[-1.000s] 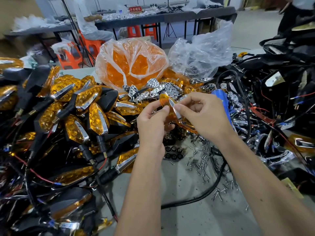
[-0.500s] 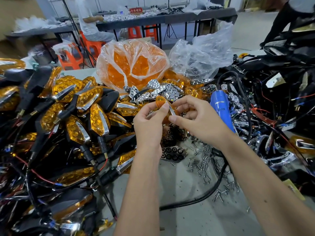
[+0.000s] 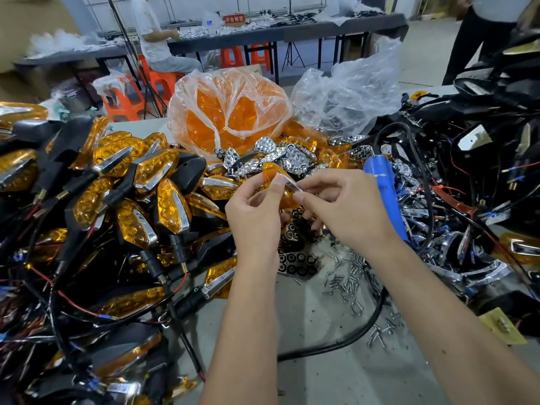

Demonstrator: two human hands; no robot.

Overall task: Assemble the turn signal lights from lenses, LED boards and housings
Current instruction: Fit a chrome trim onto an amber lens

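Both hands share the grip: the left hand [image 3: 253,211] pinches an orange lens [image 3: 270,174] between thumb and fingers, while the right hand [image 3: 344,206] pinches a thin chrome strip [image 3: 290,184] laid against it. They are held above the desk [image 3: 321,361], in front of the heap of chrome reflectors [image 3: 280,159]. To seat it well, the strip probably needs lining up with the lens edge first, then even pressing along its length, without twisting.
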